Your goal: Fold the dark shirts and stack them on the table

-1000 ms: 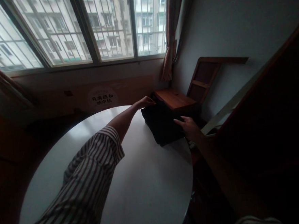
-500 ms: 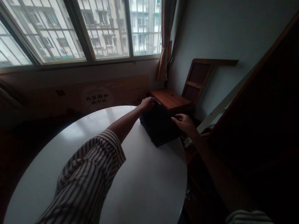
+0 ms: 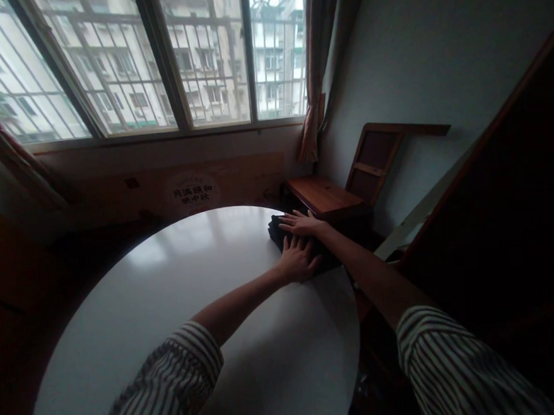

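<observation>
A dark, layered stack [image 3: 275, 231] that looks like folded black cloth lies at the far right edge of the white round table [image 3: 131, 293]. My left hand [image 3: 298, 260] rests flat on its near side, fingers spread. Just beyond it, my right hand [image 3: 304, 224] is laid across the top of the stack, its fingers stretched out to the left. Both hands press from above and grip nothing. Much of the stack is hidden under my hands, and its dark surface shows little detail.
Behind the table's right edge stands a low wooden cabinet [image 3: 326, 194], with a wooden frame [image 3: 373, 156] leaning at the wall. A barred window [image 3: 210, 67] with tied curtains [image 3: 309, 139] is ahead. A large dark panel [image 3: 505, 217] rises on the right.
Both hands have moved from the stack's far and right edges onto its top, where they lie flat. The black stack now looks smaller and more compact. The view has shifted slightly.
</observation>
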Tool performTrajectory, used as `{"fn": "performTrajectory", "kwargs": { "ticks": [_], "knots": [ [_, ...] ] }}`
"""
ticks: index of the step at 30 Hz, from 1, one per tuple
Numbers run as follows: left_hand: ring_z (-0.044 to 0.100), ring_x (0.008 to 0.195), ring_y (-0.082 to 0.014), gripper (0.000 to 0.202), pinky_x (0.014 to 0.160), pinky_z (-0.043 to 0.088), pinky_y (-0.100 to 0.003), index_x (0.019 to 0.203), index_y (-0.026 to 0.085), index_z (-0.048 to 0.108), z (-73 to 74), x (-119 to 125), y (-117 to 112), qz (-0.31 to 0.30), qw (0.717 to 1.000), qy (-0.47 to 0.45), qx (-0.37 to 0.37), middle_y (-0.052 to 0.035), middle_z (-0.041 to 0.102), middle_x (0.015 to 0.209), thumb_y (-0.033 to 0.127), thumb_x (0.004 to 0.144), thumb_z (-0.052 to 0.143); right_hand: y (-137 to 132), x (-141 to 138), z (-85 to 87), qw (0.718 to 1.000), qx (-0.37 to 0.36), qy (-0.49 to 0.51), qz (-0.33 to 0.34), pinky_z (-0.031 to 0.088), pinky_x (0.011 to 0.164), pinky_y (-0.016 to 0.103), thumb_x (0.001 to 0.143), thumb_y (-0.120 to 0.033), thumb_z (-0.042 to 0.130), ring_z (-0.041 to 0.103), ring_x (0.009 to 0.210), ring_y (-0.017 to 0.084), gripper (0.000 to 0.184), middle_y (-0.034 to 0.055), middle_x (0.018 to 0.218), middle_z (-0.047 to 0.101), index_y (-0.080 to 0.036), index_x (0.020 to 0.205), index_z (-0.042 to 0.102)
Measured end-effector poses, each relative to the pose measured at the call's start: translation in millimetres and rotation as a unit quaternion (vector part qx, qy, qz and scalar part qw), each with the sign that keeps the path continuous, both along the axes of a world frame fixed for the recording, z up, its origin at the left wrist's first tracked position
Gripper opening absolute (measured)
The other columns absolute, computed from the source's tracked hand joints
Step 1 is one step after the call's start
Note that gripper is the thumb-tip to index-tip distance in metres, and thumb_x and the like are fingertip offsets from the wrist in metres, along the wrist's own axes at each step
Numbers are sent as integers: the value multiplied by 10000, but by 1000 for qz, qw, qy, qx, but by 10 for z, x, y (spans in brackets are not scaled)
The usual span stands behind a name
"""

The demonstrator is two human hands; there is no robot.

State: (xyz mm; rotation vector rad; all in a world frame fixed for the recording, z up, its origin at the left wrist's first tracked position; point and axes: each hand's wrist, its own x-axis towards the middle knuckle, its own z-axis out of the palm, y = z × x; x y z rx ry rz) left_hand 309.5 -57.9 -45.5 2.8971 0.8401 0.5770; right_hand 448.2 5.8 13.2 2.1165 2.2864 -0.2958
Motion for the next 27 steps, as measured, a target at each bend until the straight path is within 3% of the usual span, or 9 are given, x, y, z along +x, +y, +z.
{"fn": "performTrajectory", "kwargs": {
  "ticks": [4,9,14,17,19,21,24,27],
  "knots": [
    [166,1482,-425,664,1148,224,-638,1561,168,269,-149,-52,-247,-18,999,-19,28,-193,238,1613,469,989,416,114,-107,-88,999,-17,-14,-23,-54,1070,777,953,-685,244,59,1509,399,633,-23,1660,163,-449,1540,261],
    [204,1470,-450,636,1142,261,-634,1533,187,361,-226,-135,-427,-62,998,4,34,-210,294,1585,372,944,514,239,-363,-147,995,1,-40,-87,-106,1019,801,935,-715,280,111,1475,472,642,38,1644,236,-425,1495,400],
    [259,1461,-420,498,1121,316,-614,1419,225,523,-124,-340,-553,-114,992,16,49,-176,395,1538,272,923,525,205,-613,-75,991,77,-29,-106,17,1024,813,959,-544,432,230,1425,489,570,140,1586,342,-287,1465,487],
    [406,1394,-338,406,1138,314,-566,1359,225,549,9,-682,-641,-143,989,-10,38,-147,516,1449,282,968,458,13,-809,-7,983,179,2,-48,162,1087,702,979,-390,437,338,1368,425,519,201,1504,424,-176,1450,479],
    [567,1229,-273,335,1124,346,-513,1271,214,587,65,-1016,-659,-150,988,-33,28,-133,637,1277,301,987,432,-187,-975,-37,973,231,26,12,295,1085,547,975,-323,442,452,1261,353,439,216,1362,534,-126,1355,539],
    [655,997,-224,256,1010,455,-432,1141,203,617,52,-1396,-617,-140,988,-57,16,-103,691,1063,319,978,456,-412,-1152,-157,964,254,51,65,386,1010,416,950,-255,473,527,1123,293,318,193,1196,607,-114,1203,604],
    [609,691,-160,142,707,510,-299,952,201,582,-96,-1945,-456,-53,991,-125,-17,-42,636,820,269,953,457,-696,-1387,-462,953,260,94,123,430,854,305,864,-71,465,563,930,225,201,127,983,637,-147,943,633],
    [400,478,-109,241,510,374,-228,734,220,462,-283,-2369,-261,74,979,-183,-56,49,422,574,206,960,381,-838,-1540,-769,949,239,127,161,382,643,247,744,37,450,512,665,161,260,45,743,592,-189,681,563]
  ]
}}
